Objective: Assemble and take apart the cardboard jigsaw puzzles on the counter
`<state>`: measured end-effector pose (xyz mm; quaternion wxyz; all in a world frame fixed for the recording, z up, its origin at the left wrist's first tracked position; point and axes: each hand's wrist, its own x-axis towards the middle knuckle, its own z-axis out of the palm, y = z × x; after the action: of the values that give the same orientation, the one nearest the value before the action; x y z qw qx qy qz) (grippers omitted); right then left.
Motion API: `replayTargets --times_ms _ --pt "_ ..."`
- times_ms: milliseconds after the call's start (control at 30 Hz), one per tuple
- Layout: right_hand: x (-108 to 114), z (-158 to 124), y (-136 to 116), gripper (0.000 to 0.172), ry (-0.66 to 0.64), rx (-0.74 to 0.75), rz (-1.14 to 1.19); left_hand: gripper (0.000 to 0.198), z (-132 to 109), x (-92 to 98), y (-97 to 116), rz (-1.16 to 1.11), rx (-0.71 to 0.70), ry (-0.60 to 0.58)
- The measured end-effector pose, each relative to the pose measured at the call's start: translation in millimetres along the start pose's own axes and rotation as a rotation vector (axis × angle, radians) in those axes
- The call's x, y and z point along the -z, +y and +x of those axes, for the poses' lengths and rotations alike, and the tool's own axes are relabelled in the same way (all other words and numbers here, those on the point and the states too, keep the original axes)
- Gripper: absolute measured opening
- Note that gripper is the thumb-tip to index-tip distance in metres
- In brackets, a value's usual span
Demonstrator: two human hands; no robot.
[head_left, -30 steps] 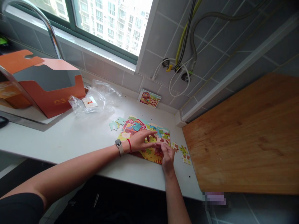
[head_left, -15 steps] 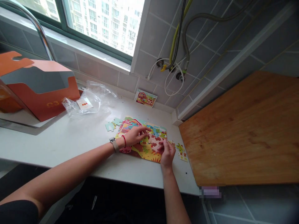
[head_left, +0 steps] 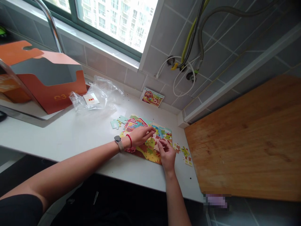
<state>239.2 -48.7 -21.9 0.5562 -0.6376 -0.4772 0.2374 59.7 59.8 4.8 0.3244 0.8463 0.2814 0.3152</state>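
Your left hand [head_left: 138, 137]: fingers bent over the puzzle [head_left: 150, 146] – can't tell if they pinch | your right hand [head_left: 168, 157]: fingers curled, can't tell either | puzzle: flat on the desk [head_left: 94, 131]

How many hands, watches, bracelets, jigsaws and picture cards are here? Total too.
Left hand and right hand, both bare: 2
Pale-strapped wristwatch: 1
Thin red bracelet: 1
Colourful cardboard jigsaw: 1
Rectangular farm picture card: 1
Total: 6

Hoses [head_left: 201, 40] run along the tiled wall [head_left: 175, 22] between the window [head_left: 117, 22] and a wooden board [head_left: 249, 138].
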Motion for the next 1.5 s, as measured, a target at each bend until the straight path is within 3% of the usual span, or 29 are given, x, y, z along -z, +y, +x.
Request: replayTargets --times_ms 167,300,533,733,867,1100,1500 --pt "2 1 8 0.037 0.059 0.005 -0.064 0.029 1 5.4 -8 0.197 -0.078 -0.104" --pt "0 0 5 0.037 0.098 0.006 -0.110 0.032 1 7.2 -7 0.318 -0.014 -0.105" --pt "-5 -1 -2 0.026 0.091 0.080 -0.263 0.029 3 10.9 -6 0.316 -0.028 -0.150" --pt "-2 1 4 0.036 0.094 0.012 -0.202 0.027 2 2.3 -17 0.287 -0.095 -0.175" --pt "-2 1 6 0.033 0.048 0.024 -0.236 0.029 3 1.7 -19 0.265 -0.121 -0.185" --pt "-7 1 2 0.017 -0.010 0.247 -0.345 0.017 1 7.2 -12 0.281 -0.119 -0.239" --pt "-5 2 -2 0.015 -0.112 0.227 -0.394 0.013 0 5.9 -12 0.325 -0.091 -0.301"
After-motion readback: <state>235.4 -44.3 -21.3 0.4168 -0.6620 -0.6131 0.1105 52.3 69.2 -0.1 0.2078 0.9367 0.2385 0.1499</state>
